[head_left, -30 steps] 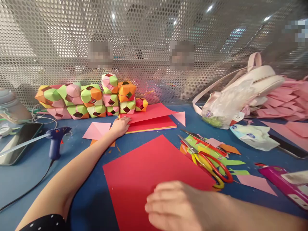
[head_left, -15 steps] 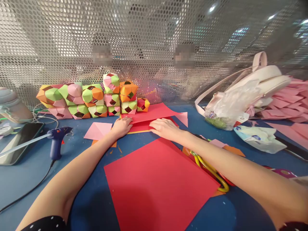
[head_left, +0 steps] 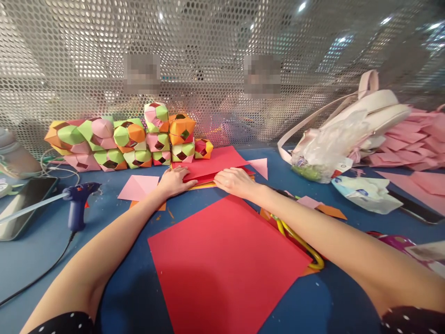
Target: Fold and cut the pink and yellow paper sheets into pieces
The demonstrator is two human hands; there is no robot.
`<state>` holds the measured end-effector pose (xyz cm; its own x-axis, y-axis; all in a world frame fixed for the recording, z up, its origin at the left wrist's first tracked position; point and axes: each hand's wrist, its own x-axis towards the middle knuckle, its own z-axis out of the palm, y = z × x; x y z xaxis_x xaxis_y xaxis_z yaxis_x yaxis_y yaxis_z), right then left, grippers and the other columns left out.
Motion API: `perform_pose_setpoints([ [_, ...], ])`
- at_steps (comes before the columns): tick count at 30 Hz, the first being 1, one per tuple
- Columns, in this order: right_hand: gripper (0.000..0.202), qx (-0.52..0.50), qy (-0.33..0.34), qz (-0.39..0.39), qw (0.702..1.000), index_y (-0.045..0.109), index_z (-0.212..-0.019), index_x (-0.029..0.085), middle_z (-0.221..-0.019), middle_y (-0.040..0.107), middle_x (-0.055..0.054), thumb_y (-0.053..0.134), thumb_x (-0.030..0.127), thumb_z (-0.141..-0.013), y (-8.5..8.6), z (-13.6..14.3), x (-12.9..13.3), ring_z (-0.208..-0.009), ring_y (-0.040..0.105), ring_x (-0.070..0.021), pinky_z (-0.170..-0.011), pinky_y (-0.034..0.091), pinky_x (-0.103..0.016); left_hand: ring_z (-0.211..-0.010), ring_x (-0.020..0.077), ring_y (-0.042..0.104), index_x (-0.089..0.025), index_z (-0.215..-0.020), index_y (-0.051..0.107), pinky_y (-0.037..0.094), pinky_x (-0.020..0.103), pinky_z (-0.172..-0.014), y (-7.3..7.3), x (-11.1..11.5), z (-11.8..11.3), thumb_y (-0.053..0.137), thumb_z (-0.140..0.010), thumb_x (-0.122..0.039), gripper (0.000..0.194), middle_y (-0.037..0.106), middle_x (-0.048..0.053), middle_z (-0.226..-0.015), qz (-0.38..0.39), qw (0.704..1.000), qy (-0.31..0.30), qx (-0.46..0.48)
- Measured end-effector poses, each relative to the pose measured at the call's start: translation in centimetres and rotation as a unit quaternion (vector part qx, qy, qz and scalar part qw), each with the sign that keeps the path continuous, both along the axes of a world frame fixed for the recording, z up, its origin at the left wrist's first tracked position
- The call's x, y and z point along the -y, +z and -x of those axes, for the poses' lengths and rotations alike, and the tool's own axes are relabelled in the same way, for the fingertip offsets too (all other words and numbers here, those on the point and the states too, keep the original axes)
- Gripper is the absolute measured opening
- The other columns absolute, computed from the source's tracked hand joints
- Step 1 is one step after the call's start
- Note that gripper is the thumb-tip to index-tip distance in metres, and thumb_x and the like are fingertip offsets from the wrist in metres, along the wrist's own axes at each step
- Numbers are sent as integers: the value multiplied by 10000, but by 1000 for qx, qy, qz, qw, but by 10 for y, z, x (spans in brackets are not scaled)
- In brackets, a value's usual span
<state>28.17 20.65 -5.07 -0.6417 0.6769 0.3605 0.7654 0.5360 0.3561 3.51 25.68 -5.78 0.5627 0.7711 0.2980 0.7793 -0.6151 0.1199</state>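
Observation:
At the back of the blue table, a stack of coloured paper (head_left: 205, 185) lies with a red sheet (head_left: 215, 160) on top, its near edge slightly raised. My left hand (head_left: 174, 182) rests on the stack's left end, fingers stretched out and thumb apart. On the right, my right hand (head_left: 233, 181) has its fingers bent and pressed together at the red sheet's near edge; the fingertips are partly hidden. Closer to me, a large square red sheet (head_left: 225, 260) lies flat, touched by neither hand. Yellow-handled scissors (head_left: 302, 243) lie partly under its right side and my right forearm.
Folded paper balls (head_left: 130, 135) are stacked along the perforated metal screen (head_left: 215, 55). A blue glue gun (head_left: 77, 208) and a phone (head_left: 28, 204) lie left, near pink paper (head_left: 139, 187). Rightward are a pale backpack (head_left: 375, 109), a plastic packet (head_left: 365, 194) and piled pink paper pieces (head_left: 413, 139).
My right hand's fingers have drawn together and bent at the red sheet's near edge. My left hand stays on the stack, its thumb further out. The whole view has shifted slightly.

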Motion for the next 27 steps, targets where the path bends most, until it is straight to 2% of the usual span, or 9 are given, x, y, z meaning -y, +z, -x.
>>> perform_pose_setpoints([
  [7,292,-16,-2,-33,999,639,-709,143,-685,654,-53,438,125,-920,2,4,-4,-626,541,-150,-594,274,-295,-1212,233,562,-206,-1190,613,405,364,-1043,-1,0,2,491,-874,-606,524,608,76,-1316,2,1000,-7,-5],
  [12,285,-38,1,-55,998,631,-705,151,-693,655,-52,449,146,-924,-2,4,-2,-651,551,-163,-600,298,-297,-1223,228,553,-204,-1187,614,403,359,-1042,0,0,1,469,-896,-585,501,602,71,-1325,1,1000,-7,-6],
  [20,254,-67,25,-86,994,662,-852,154,-882,665,-80,425,144,-945,-6,1,12,-806,537,-193,-702,373,-303,-1270,224,513,-224,-1193,612,383,354,-1061,0,0,1,435,-901,-613,517,593,57,-1337,8,1000,-12,-9],
  [27,231,-65,50,-87,993,645,-790,158,-784,605,-66,456,79,-898,-14,0,16,-753,480,-189,-681,358,-305,-1265,226,513,-257,-1194,616,380,361,-1067,3,1,1,429,-896,-629,512,590,30,-1339,10,1000,-19,-11],
])
